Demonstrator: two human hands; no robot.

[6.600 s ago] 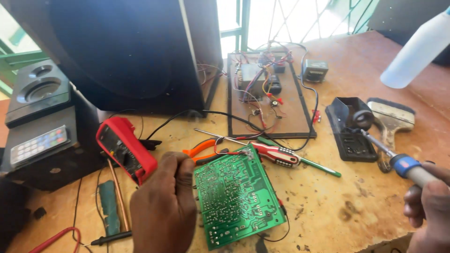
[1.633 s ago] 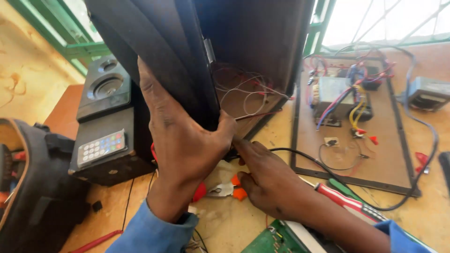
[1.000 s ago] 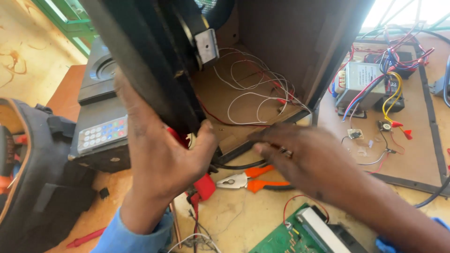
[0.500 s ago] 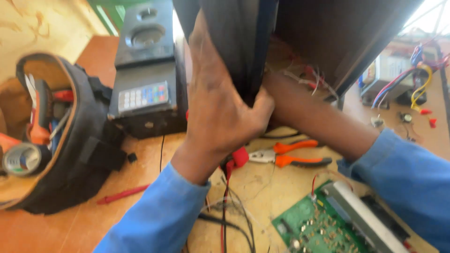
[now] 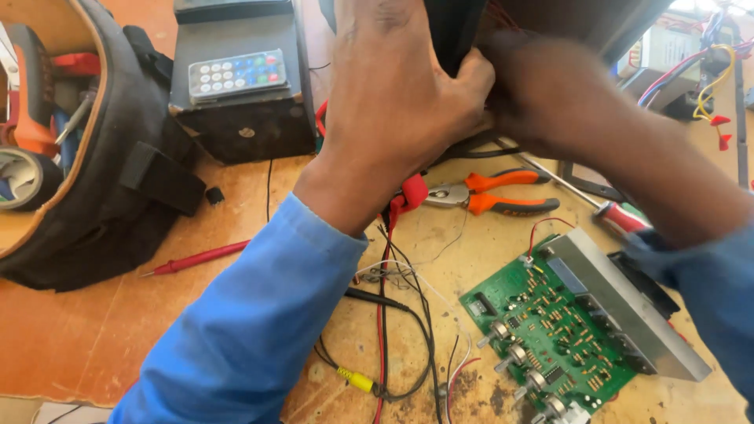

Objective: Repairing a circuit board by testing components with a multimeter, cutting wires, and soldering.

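Hands at the open edge of a black speaker cabinet [image 5: 463, 31], seen from above at the far side of a wooden workbench [image 5: 94, 345]. The left hand [image 5: 393, 102] is closed firmly around the cabinet's near panel edge, fingers wrapped over it and thumb pressed against the front. The right hand [image 5: 542, 86] reaches in beside it, touching the left thumb; motion blur hides its fingers, so whether it is pinching something inside or merely pressing cannot be told. Dark cables [image 5: 471, 145] emerge from the cabinet just beneath both hands. Judged risks: the cabinet looks tilted and carried largely by the left grip, so a slip could drop it onto the orange-handled pliers [image 5: 491, 192] and red-handled screwdriver [image 5: 609, 212] lying directly below; a pull on the internal wiring could also tear a joint. Nearer and to the right lies a green amplifier circuit board [image 5: 554, 330] with control knobs and a metal heat sink, its thin red, black and white leads [image 5: 393, 314] tangled under the left sleeve, where a forearm movement might snag them. Left of the hands stands a smaller black speaker box [image 5: 243, 118] with a remote control [image 5: 236, 74] on top, a red probe [image 5: 196, 257] near it, and an open tool bag [image 5: 118, 180] at the far left.
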